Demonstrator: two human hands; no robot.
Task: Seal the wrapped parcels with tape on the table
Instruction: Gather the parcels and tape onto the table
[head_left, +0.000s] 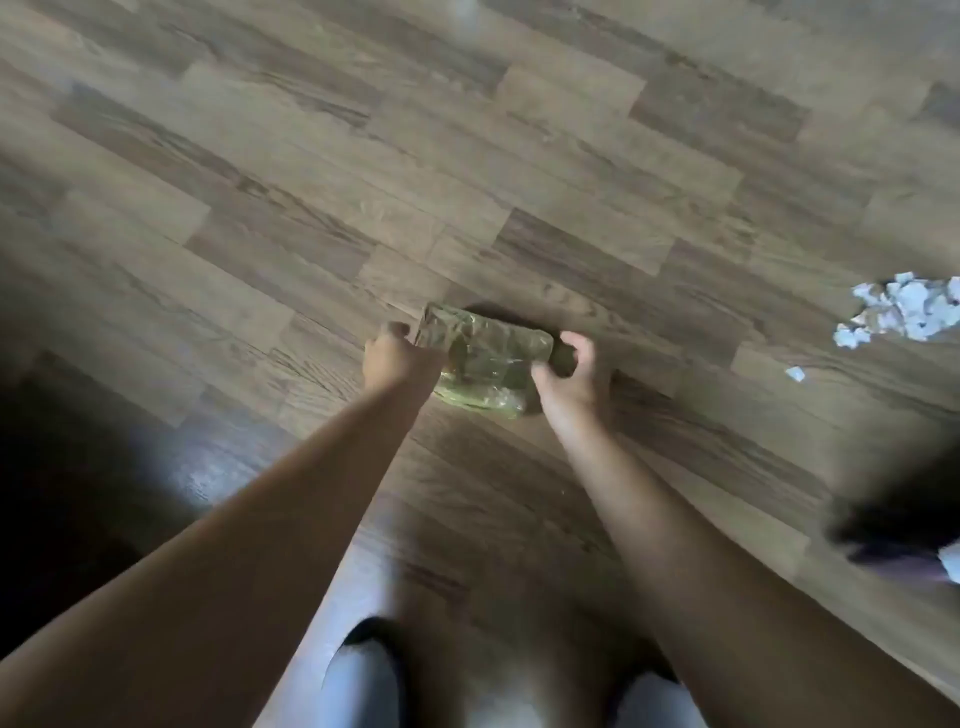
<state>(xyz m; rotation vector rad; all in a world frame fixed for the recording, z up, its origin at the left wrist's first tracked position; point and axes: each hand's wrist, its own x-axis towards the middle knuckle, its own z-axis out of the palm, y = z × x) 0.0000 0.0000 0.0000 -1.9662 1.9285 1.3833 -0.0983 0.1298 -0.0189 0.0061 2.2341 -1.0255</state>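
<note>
Wood-grain surface: brown planks laid in staggered rows fill most of the head view. Whether it is a table top or a floor cannot be told.
Parcel: a small oblong block in greenish wrapping under a glossy, crinkled clear layer. It lies near the middle of the view, on or just above the planks, with its long side running left to right and a dark shadow along its far edge.
Left hand: at the parcel's left end, seen from the back. Its fingers are curled tight onto that end and grip the wrapping.
Right hand: at the parcel's right end, with the thumb raised over the far corner and the fingers curled in against the near side, so it holds that end. The gap between thumb and fingers is dark, and what lies in it cannot be made out.
Forearms: both bare, reaching from the lower edge up toward the parcel, one on each side of it.
Paper scraps: crumpled white pieces at the right edge, well apart from the parcel.
Small scrap: a single white piece near the heap, on its lower left.
Dark shape: blurred, at the lower right edge; its nature cannot be told.
Pale shapes: blurred, along the bottom edge between the forearms.
</note>
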